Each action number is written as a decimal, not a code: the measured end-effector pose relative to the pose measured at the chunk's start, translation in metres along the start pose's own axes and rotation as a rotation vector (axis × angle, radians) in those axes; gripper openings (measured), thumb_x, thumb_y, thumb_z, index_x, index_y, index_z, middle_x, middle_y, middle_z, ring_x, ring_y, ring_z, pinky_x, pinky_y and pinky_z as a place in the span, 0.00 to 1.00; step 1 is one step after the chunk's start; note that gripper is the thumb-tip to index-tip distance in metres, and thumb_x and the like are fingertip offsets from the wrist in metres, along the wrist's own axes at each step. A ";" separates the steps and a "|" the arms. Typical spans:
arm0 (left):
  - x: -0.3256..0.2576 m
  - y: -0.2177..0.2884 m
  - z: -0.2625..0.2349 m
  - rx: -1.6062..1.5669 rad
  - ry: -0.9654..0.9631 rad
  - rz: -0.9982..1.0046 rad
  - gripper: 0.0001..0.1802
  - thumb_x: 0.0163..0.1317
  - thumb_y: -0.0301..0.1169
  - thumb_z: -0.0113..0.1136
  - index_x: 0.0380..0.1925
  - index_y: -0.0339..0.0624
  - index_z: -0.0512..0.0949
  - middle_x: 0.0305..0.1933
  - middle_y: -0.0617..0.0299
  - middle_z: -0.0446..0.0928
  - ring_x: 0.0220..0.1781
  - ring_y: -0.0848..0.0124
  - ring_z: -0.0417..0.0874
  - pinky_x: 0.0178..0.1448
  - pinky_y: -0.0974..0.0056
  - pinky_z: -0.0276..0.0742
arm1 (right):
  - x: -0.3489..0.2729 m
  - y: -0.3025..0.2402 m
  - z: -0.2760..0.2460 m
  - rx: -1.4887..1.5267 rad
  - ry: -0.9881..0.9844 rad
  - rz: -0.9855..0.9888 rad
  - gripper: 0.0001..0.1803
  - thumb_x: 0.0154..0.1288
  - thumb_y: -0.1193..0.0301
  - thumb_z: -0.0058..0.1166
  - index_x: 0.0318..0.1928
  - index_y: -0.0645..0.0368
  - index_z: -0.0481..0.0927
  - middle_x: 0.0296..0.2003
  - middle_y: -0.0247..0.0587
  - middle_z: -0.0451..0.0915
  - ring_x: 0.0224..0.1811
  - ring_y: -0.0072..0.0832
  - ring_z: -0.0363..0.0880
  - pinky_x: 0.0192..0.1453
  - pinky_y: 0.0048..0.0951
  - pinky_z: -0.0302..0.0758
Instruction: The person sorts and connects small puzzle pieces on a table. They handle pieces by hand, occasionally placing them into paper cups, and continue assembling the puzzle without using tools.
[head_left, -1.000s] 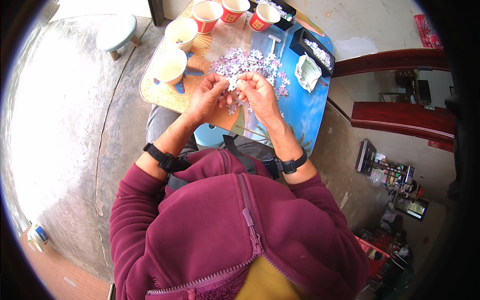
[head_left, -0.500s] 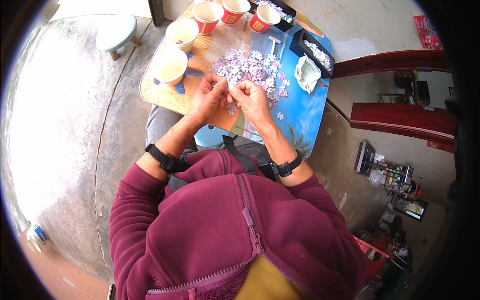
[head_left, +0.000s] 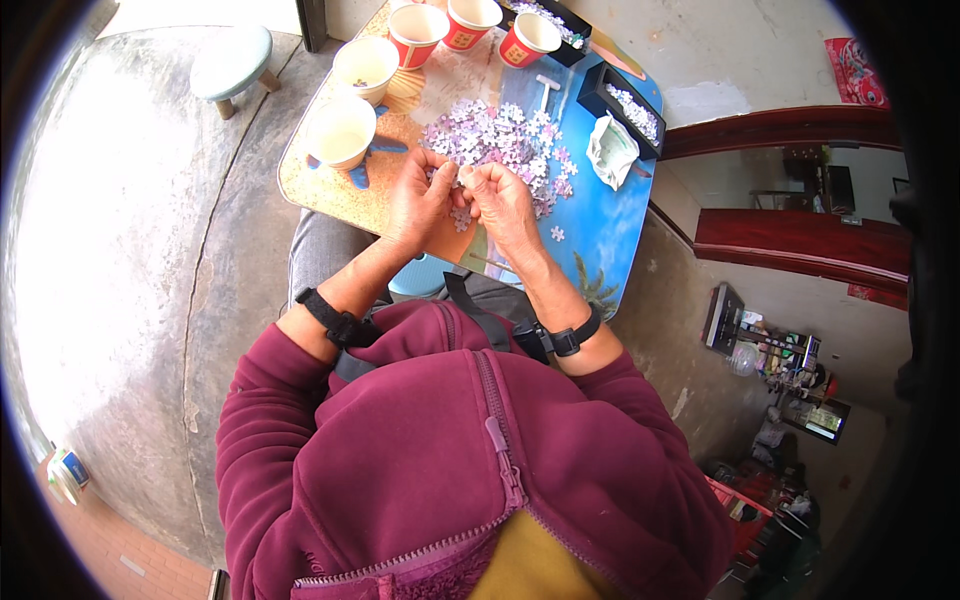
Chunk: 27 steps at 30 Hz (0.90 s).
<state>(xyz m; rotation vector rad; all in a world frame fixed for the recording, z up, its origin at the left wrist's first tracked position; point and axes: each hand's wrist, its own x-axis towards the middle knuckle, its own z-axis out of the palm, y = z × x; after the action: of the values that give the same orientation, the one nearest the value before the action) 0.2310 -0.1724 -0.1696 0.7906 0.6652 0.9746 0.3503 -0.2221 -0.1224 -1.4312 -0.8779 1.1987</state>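
My left hand [head_left: 420,206] and my right hand [head_left: 504,208] meet fingertip to fingertip over the near edge of a heap of jigsaw puzzle pieces [head_left: 492,135]. Both are closed in a pinch. A small pale puzzle piece [head_left: 461,174] shows between the fingertips, partly covered by them; whether there is more than one I cannot tell. The loose pieces are white, lilac and pink, spread on a picture-printed table [head_left: 610,235]. One stray piece [head_left: 557,233] lies apart, to the right of my right hand.
Paper cups stand along the table's left and far edges, the nearest a cream cup [head_left: 342,133]. Black trays with pieces, one a right-hand tray [head_left: 600,100], sit beyond a crumpled white packet [head_left: 612,152]. A white T-shaped object [head_left: 547,90] lies past the heap. A stool [head_left: 232,65] stands left.
My hands stay together in the pinch, their fingers shifting slightly around the small piece. The view has moved a little; the cups, trays and heap keep their places.
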 end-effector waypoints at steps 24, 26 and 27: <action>0.003 0.017 -0.014 -0.173 -0.128 -0.154 0.08 0.70 0.32 0.51 0.40 0.41 0.65 0.33 0.59 0.78 0.24 0.76 0.77 0.26 0.75 0.69 | 0.114 -0.088 0.071 -0.145 -0.080 -0.250 0.07 0.65 0.70 0.57 0.34 0.62 0.79 0.25 0.30 0.78 0.22 0.11 0.69 0.26 0.13 0.67; 0.001 0.019 -0.014 -0.150 -0.135 -0.139 0.08 0.70 0.32 0.51 0.39 0.41 0.65 0.33 0.60 0.78 0.24 0.77 0.77 0.25 0.76 0.68 | 0.114 -0.086 0.069 -0.141 -0.076 -0.216 0.08 0.64 0.70 0.58 0.34 0.62 0.79 0.24 0.29 0.77 0.22 0.11 0.69 0.27 0.13 0.66; 0.002 0.020 -0.014 -0.136 -0.130 -0.137 0.08 0.70 0.32 0.51 0.39 0.41 0.65 0.34 0.60 0.78 0.24 0.77 0.77 0.25 0.76 0.67 | 0.111 -0.084 0.065 -0.126 -0.074 -0.202 0.08 0.64 0.69 0.58 0.34 0.62 0.79 0.24 0.29 0.77 0.22 0.11 0.69 0.26 0.13 0.66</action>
<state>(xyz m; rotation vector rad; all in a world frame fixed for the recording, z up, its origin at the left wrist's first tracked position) 0.2114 -0.1604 -0.1614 0.6736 0.5275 0.8268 0.3198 -0.0838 -0.0633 -1.3679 -1.1378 1.0647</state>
